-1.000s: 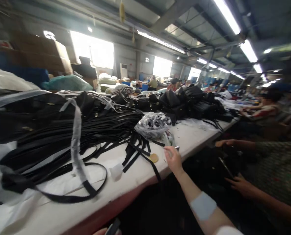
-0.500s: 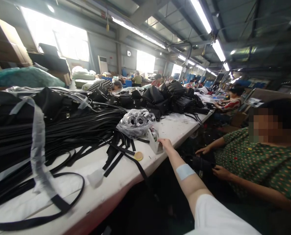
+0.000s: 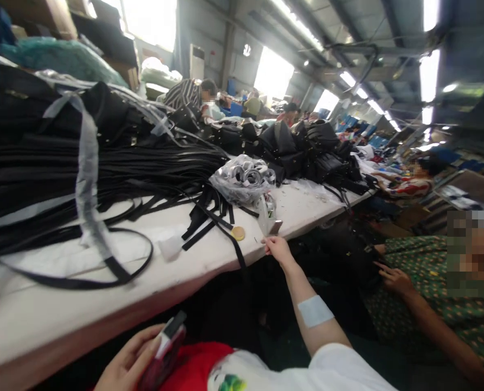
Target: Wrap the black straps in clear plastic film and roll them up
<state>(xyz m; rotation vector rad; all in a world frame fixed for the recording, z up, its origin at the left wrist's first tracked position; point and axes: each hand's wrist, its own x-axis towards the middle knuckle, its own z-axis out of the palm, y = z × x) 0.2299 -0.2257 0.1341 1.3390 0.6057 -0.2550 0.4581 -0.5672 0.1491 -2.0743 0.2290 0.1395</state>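
The left hand (image 3: 133,355) curls its fingers round a small black-and-white handheld object (image 3: 166,338) before the white desk (image 3: 203,263), apparently for ready use, while the right hand's (image 3: 279,251) fingers bunch near a small translucent container (image 3: 265,218), any grip unclear.

Bright windows (image 3: 273,75) in a grey wall (image 3: 207,35), tube lights (image 3: 429,76) overhead

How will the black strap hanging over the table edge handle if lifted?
The black strap is probably floppy, since it curves down over the table edge. Likely light, looking thin and narrow. It may snag on the black strips beside it.
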